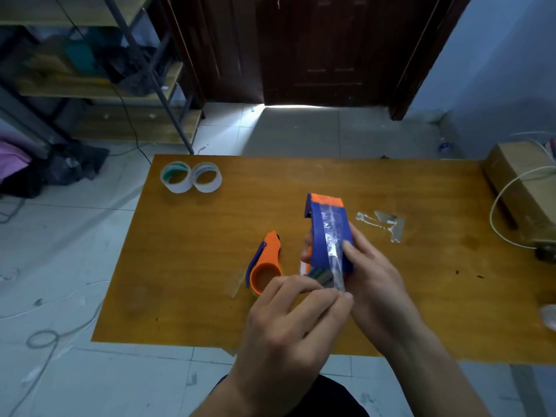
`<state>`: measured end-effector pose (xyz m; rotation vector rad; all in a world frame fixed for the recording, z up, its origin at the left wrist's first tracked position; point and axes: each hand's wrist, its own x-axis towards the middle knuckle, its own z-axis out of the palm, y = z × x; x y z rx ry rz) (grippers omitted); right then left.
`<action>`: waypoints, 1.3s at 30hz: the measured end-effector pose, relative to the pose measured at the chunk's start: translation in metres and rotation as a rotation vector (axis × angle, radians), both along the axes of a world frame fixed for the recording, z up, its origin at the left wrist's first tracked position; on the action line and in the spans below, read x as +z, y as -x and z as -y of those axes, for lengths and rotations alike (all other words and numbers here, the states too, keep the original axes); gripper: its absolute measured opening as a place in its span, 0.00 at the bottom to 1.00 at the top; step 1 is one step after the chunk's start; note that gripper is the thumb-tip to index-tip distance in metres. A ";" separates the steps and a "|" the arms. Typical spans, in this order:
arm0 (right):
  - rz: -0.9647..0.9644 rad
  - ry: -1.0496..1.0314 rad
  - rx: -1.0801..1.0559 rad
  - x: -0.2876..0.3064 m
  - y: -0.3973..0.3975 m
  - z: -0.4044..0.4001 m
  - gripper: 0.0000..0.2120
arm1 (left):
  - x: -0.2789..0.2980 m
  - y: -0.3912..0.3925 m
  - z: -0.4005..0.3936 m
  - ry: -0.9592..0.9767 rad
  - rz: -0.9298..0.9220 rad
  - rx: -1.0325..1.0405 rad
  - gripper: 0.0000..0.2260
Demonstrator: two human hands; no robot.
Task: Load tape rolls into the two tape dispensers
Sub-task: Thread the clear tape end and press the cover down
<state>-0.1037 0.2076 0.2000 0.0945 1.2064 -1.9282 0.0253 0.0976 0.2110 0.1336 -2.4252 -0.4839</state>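
A tiled floor is filling most of the head view, with a dark wooden door at upper centre letting a strip of light in under it, a metal shelf rack [99,85] crowding the upper left, and a pale blue wall running down the upper right. An orange-brown desk [421,296] is taking up the middle of the frame; a cardboard box [523,188] with a white cable looped over it is sitting at its right edge, and a patch of torn tape residue [382,224] is marking the surface right of centre.

Two tape rolls [191,177] are standing side by side, touching, at the desk's upper left corner, well apart from the hands. One dispenser [266,264], orange and blue, is lying on the desk just left of centre; whether it is carrying a roll cannot be told. The other dispenser [329,233] is being held off the desk at centre: the right hand [376,284] is wrapping its fingers around the blue body, while the left hand [288,323] is pinching the free end of a clear tape strip [334,245] lying along the face. This dispenser seems loaded and is being threaded; the second likely remains.
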 end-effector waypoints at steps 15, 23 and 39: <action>-0.260 -0.173 -0.002 -0.015 -0.014 0.004 0.27 | -0.031 -0.027 -0.014 -0.030 0.515 -0.299 0.14; -0.361 -0.113 -0.063 -0.017 -0.027 -0.002 0.31 | 0.015 0.002 0.011 -0.780 0.285 -0.234 0.11; -0.553 -0.178 -0.133 -0.021 -0.039 -0.006 0.28 | -0.006 0.021 -0.021 -1.005 0.304 0.327 0.10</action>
